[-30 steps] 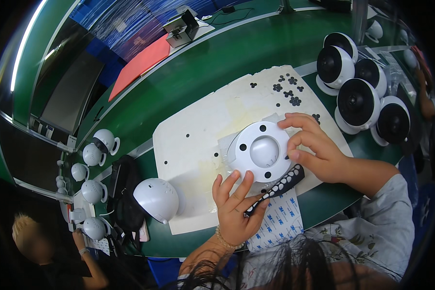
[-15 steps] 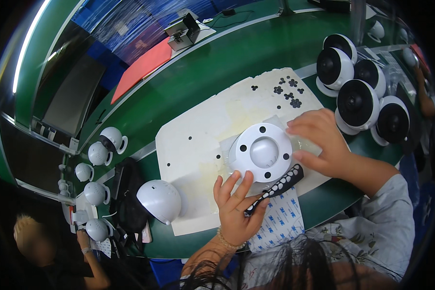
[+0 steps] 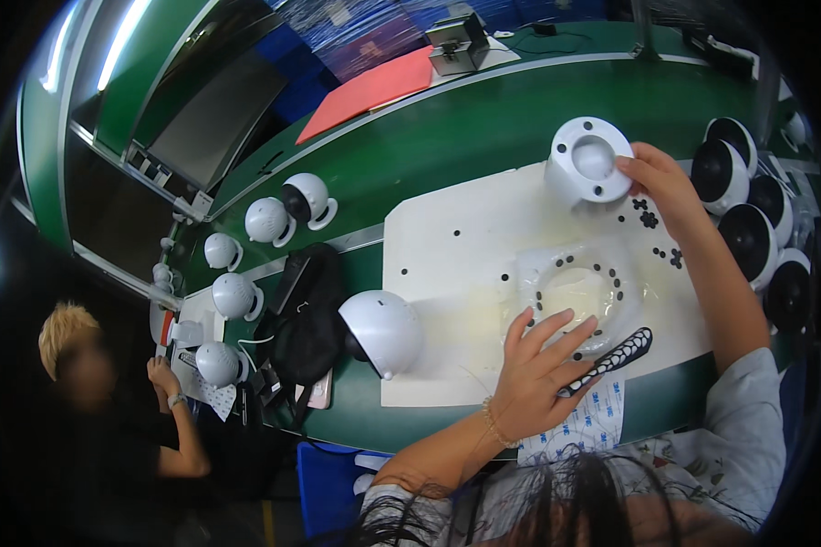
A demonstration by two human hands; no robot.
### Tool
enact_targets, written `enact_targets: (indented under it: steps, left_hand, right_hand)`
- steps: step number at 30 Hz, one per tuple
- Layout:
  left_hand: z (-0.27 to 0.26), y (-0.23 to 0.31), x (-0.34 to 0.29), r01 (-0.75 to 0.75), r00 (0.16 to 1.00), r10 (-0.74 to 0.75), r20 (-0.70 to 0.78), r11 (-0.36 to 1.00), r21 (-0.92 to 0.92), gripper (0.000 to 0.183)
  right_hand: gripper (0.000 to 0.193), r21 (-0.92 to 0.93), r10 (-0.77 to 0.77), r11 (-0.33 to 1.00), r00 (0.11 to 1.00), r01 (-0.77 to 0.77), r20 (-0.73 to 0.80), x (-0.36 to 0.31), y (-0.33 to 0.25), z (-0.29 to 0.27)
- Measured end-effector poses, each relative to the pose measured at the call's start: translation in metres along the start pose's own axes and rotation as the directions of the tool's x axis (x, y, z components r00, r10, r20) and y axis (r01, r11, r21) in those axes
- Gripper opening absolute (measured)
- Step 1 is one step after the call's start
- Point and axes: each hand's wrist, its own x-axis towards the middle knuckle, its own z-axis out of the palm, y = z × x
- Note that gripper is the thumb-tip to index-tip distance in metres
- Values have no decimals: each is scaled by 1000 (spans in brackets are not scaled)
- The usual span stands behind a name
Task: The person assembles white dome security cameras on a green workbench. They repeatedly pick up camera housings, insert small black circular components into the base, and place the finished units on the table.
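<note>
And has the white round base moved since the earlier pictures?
Yes: judged against the cream board, the white base has gone from near its middle to over its far edge, in the right hand.

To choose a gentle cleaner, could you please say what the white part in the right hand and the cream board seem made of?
White part: probably plastic, satin, given soft highlights. Cream board: perhaps cardboard, matte, given its dull surface and yellowish stains.

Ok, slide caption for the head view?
The right hand holds a round white part at the far edge of the pale board; the left hand touches a patterned handle.
</note>
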Motion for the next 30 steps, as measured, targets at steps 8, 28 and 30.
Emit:
enact_targets:
  steps: [8, 28, 30]
  left_hand:
    - [2, -2, -1, 7, 1000, -5, 27, 999, -53, 12]
    - [4, -6, -4, -1, 999, 4, 39, 997, -80, 16]
    - [4, -5, -3, -1, 999, 5, 40, 996, -89, 17]
  right_hand:
    - [22, -931, -477, 342, 877, 128, -54, 106, 70, 2]
    - [17, -978, -275, 197, 961, 70, 14, 121, 68, 22]
    - [16, -970, -332, 229, 943, 87, 6, 122, 71, 11]
